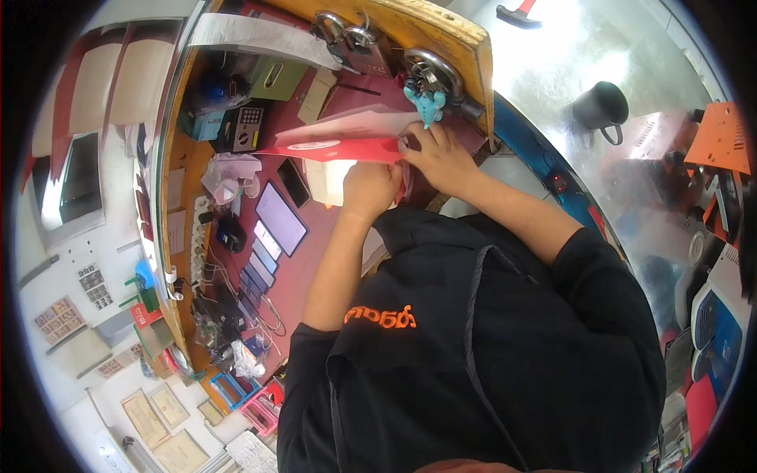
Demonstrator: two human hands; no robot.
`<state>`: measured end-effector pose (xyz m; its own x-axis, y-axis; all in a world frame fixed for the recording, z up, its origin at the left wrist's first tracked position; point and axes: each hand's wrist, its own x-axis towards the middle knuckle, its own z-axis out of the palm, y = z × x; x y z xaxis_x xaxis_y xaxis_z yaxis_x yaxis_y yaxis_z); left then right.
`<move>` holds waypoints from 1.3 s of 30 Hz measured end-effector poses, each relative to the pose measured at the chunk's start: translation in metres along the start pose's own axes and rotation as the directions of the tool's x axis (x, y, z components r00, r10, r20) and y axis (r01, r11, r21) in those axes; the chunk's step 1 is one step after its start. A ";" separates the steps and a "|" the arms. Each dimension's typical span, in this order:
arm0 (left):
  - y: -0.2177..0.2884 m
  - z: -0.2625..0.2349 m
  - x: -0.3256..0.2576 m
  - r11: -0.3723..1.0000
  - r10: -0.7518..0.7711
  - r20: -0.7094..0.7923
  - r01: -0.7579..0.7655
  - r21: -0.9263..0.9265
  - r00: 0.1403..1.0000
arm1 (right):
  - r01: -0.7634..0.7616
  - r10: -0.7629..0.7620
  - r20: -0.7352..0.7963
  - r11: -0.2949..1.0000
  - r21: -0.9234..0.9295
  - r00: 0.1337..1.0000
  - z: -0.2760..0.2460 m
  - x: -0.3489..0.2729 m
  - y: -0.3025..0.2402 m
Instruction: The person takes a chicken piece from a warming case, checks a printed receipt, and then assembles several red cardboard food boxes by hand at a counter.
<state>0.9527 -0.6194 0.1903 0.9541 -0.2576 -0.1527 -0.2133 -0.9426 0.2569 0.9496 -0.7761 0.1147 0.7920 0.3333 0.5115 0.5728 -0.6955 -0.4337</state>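
A thin red folder or bag-like cover (347, 150) with a pale oval mark stands up in front of me, seen nearly edge-on. My right hand (435, 158) pinches its right end between thumb and fingers. Just below that edge is my left hand (369, 189), curled, its fingertips partly hidden by the red cover; what it grips does not show. Under the cover a whitish, box-like thing (322, 183) catches bright light. A black phone (294, 184) lies to the left of it. Close beyond my right hand hangs a small blue figure (426, 102).
On the reddish desk (315, 252) lie a tablet (281, 219) and several phones (259, 268) with cables. A keypad box (247, 128) stands at the back left. A wooden panel (465, 47) rises at the right; beyond it are a black mug (601, 108) and a hammer (520, 14).
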 end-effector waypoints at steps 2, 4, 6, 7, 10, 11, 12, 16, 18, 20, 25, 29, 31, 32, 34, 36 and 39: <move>0.006 -0.002 0.001 0.999 -0.022 0.016 0.022 0.025 1.000 | -0.016 0.015 0.074 1.000 0.006 0.997 -0.003 0.006 0.003; 0.013 -0.003 0.005 0.998 -0.043 0.029 0.041 0.050 0.999 | -0.031 0.029 0.146 0.999 0.011 0.989 -0.005 0.009 0.007; 0.020 -0.003 0.011 0.975 -0.172 0.134 0.148 0.168 0.976 | -0.080 0.058 0.157 0.987 0.137 0.986 -0.006 0.010 0.011; 0.018 0.000 0.013 0.973 -0.174 0.133 0.150 0.173 0.976 | -0.079 0.057 0.155 0.987 0.141 0.986 -0.004 0.010 0.012; 0.012 0.009 0.018 0.977 -0.132 0.184 0.097 0.189 0.974 | 0.111 -0.119 0.104 0.990 0.083 0.987 0.007 0.009 0.017; 0.014 0.009 0.019 0.975 -0.142 0.186 0.105 0.194 0.972 | 0.103 -0.116 0.120 0.989 0.106 0.986 0.008 0.010 0.020; 0.015 0.009 0.021 0.973 -0.152 0.188 0.114 0.199 0.970 | 0.096 -0.113 0.135 0.987 0.130 0.984 0.010 0.011 0.022; 0.008 0.010 0.023 0.981 -0.134 0.166 0.108 0.158 0.977 | -0.010 -0.021 0.124 0.971 0.240 0.992 0.008 0.019 0.024; 0.015 -0.011 0.013 0.989 -0.148 0.186 0.141 0.052 0.971 | 0.093 -0.129 0.145 0.967 0.236 0.981 0.000 0.016 0.029; -0.017 -0.022 -0.010 0.988 -0.140 -0.132 0.147 0.043 0.981 | -0.034 -0.037 0.205 0.943 0.331 0.978 -0.009 0.010 0.032; -0.157 0.016 -0.053 0.703 -0.608 -0.227 0.382 -0.600 0.761 | -0.605 0.464 0.470 0.200 0.771 0.751 0.015 0.015 0.021; -0.142 0.020 -0.073 0.024 -0.417 0.290 0.330 -0.944 0.861 | -0.698 0.474 0.590 0.078 0.712 0.654 0.042 0.045 -0.001; -0.134 0.021 -0.089 0.054 -0.361 0.332 0.375 -0.925 0.872 | -0.704 0.487 0.576 0.121 0.700 0.656 0.047 0.055 -0.004; -0.121 0.014 -0.093 0.027 -0.366 0.319 0.352 -0.935 0.874 | -0.729 0.509 0.595 0.097 0.678 0.621 0.049 0.062 -0.005; -0.117 0.017 -0.102 -0.004 -0.380 0.302 0.325 -0.946 0.874 | -0.745 0.537 0.589 0.117 0.656 0.604 0.049 0.072 -0.014; -0.114 0.022 -0.108 -0.038 -0.395 0.284 0.294 -0.955 0.873 | -0.748 0.538 0.574 0.176 0.640 0.618 0.049 0.083 -0.023; -0.114 0.034 -0.115 -0.084 -0.456 0.215 0.198 -0.976 0.864 | -0.751 0.544 0.549 0.264 0.605 0.634 0.062 0.091 -0.024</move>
<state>0.8599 -0.4898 0.1457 0.8763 0.1612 -0.4540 0.4125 0.2360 0.8799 1.0209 -0.6900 0.1251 0.9301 0.1823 -0.3190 -0.3155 -0.0487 -0.9477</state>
